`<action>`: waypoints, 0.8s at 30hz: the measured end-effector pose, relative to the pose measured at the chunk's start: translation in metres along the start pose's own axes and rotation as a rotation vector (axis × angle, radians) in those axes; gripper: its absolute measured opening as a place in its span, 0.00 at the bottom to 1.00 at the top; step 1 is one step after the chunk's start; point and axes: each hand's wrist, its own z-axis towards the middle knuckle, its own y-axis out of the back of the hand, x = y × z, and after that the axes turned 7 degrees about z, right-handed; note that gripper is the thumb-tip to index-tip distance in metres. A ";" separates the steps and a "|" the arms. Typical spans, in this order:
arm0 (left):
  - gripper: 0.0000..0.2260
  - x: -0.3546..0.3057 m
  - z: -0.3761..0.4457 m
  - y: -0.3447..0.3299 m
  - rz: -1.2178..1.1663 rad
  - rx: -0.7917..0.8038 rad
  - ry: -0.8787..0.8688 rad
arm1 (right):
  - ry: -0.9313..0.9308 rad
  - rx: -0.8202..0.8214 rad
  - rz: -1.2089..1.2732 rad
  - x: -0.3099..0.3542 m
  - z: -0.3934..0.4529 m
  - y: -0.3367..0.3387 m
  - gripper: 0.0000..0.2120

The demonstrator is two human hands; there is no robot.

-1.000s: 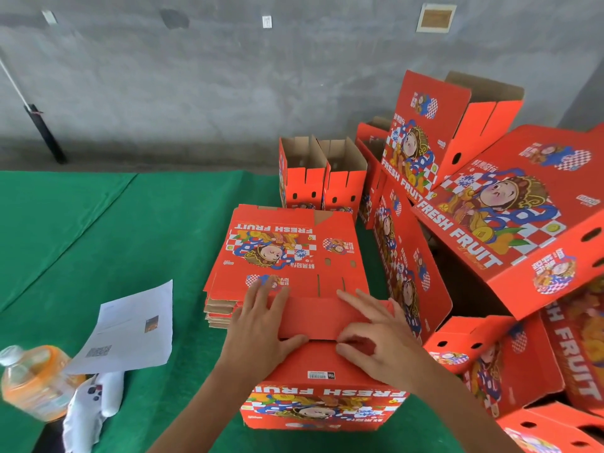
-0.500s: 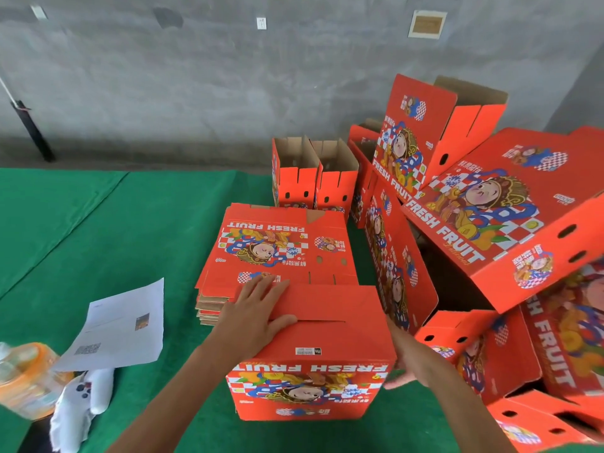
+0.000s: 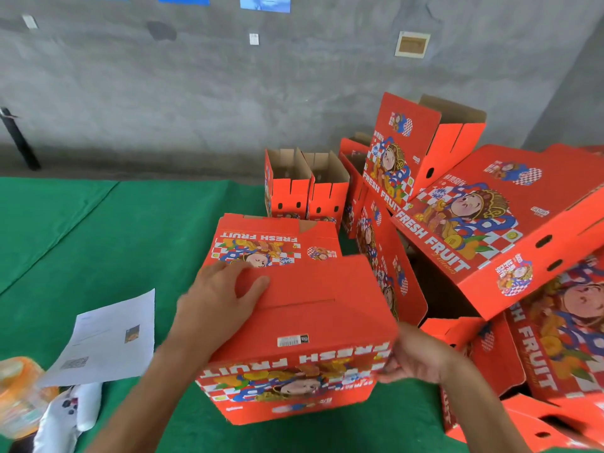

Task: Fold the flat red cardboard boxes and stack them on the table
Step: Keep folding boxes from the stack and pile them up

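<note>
Flats (image 3: 277,243) still wait stacked mid-surface (image 3: 130,230). My left hand (image 3: 219,299) lies spread on the folded box (image 3: 304,338) at the near edge; my right hand (image 3: 415,358) grips its side. Finished boxes (image 3: 490,217) pile at the right edge.

A green-covered table (image 3: 108,243) carries a stack of flat red boxes (image 3: 274,243) just beyond the left hand's fingers (image 3: 225,273), a folded box (image 3: 304,351) under them, and a paper sheet (image 3: 108,338) to their left.
</note>
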 end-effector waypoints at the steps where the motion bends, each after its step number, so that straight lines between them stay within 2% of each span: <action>1: 0.22 0.000 0.004 0.015 -0.028 -0.064 -0.005 | 0.057 0.011 -0.009 0.019 -0.008 -0.002 0.30; 4: 0.20 -0.003 0.024 0.043 -0.068 -0.260 -0.010 | 0.252 -0.029 -0.074 0.078 -0.028 -0.010 0.22; 7: 0.22 -0.010 0.048 0.044 -0.202 -0.411 0.035 | 0.421 -0.137 -0.121 0.129 -0.037 -0.015 0.25; 9: 0.23 -0.009 0.067 0.031 -0.297 -0.382 0.057 | 0.524 -0.185 -0.141 0.154 -0.038 -0.023 0.28; 11: 0.25 -0.009 0.084 0.017 -0.437 -0.267 0.059 | 0.639 -0.257 -0.261 0.171 -0.033 -0.034 0.25; 14: 0.26 -0.022 0.102 -0.001 -0.768 -0.052 -0.005 | 0.839 -0.346 -0.569 0.183 -0.008 -0.052 0.25; 17: 0.29 -0.042 0.121 -0.019 -0.854 0.117 -0.062 | 1.028 -0.609 -0.986 0.184 0.030 -0.068 0.24; 19: 0.31 -0.055 0.139 -0.028 -0.919 0.110 -0.112 | 1.105 -0.762 -1.158 0.189 0.048 -0.076 0.26; 21: 0.28 -0.068 0.161 -0.035 -0.965 0.043 -0.191 | 1.152 -0.813 -1.198 0.204 0.063 -0.071 0.27; 24: 0.25 -0.082 0.203 -0.040 -0.898 -0.078 -0.241 | 1.158 -0.840 -1.185 0.236 0.085 -0.052 0.26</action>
